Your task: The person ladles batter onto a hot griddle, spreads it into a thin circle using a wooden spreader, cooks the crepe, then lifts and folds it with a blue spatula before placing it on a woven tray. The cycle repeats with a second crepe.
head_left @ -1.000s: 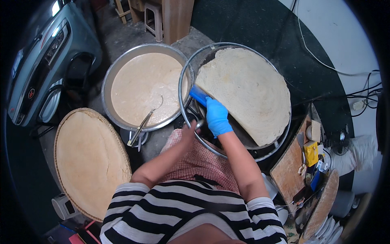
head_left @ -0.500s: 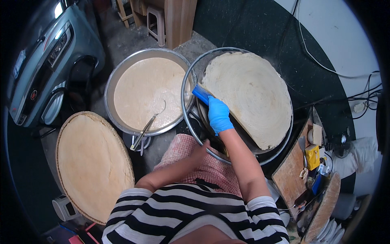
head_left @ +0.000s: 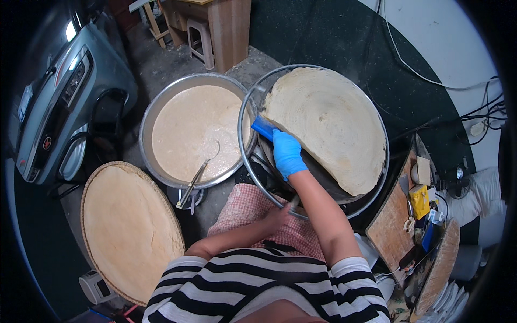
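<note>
My right hand, in a blue glove, is closed around a blue scraper. The scraper sits at the left edge of a large, thin, pale pancake. This pancake covers most of a dark round griddle, whose bare surface shows along the near side. A metal ring encircles the griddle. My bare left hand is low by the ring's near edge, its fingers smeared by motion. Left of the griddle, a wide metal basin holds pale batter with a ladle in it.
A round tray of stacked pale flatbread lies at the lower left. A grey-blue vehicle is at far left. Cluttered boards stand at right, with cables along the wall. A stool stands at the back.
The pancake's near edge has pulled farther back and become wavier, exposing more griddle. My left hand has dropped slightly toward my lap. My right hand keeps the scraper at the left edge.
</note>
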Available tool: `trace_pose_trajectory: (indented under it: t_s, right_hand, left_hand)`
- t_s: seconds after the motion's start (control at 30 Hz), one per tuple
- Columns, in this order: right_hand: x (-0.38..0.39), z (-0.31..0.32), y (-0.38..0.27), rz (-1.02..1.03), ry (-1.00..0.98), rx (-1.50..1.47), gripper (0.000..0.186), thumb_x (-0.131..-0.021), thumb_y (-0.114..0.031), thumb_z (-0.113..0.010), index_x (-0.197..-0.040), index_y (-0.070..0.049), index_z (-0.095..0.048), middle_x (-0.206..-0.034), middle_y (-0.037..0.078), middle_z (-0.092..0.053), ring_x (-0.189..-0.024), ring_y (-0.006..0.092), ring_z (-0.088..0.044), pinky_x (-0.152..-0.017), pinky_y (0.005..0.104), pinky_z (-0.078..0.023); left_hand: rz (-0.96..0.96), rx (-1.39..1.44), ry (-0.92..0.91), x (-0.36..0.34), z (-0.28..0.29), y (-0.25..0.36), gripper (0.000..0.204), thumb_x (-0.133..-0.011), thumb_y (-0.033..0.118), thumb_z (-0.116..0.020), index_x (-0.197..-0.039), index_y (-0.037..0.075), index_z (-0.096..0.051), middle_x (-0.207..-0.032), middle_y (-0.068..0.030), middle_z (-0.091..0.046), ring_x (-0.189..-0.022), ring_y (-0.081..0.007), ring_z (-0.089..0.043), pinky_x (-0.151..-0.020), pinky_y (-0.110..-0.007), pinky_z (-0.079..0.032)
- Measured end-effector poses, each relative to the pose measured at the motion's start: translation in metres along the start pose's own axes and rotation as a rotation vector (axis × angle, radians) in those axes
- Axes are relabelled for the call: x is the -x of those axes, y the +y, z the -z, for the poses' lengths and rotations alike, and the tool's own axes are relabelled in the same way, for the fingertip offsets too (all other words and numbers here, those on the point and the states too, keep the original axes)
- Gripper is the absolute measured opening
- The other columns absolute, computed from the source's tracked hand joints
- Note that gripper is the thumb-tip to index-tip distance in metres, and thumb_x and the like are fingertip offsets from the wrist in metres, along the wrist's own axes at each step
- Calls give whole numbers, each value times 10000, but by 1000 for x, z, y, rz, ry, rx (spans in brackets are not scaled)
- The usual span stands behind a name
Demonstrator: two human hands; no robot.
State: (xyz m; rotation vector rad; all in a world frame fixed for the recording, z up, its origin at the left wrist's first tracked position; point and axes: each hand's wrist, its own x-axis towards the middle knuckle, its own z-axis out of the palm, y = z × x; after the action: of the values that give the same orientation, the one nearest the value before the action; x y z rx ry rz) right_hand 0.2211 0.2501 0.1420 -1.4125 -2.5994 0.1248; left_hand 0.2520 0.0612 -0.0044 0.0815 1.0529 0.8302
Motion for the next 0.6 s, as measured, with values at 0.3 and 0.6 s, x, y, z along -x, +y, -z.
trace_pose_trajectory:
  t_s: [0.3, 0.6]
  right_hand:
    - [-5, -3, 19, -62, -8, 8, 143, -843, -96, -447, -886, -26, -564, -810, 185, -614, -740, 338, -619, -658, 431, -495]
    - [-12, -9, 56, -117, 118, 27, 129, -816, -82, -463, -860, -31, -574, -840, 214, -603, -802, 365, -604, -711, 447, -477]
  left_hand:
    - [-576, -14, 387, 0, 53, 109, 265, -894, 267, -513, -768, 35, -538, -661, -61, -564, -618, -142, -536, -599, -268, -444]
    - [85, -62, -315, 25, -13, 5, 254, -888, 267, -514, -954, 31, -582, -855, -101, -628, -673, -161, -586, -614, -297, -483]
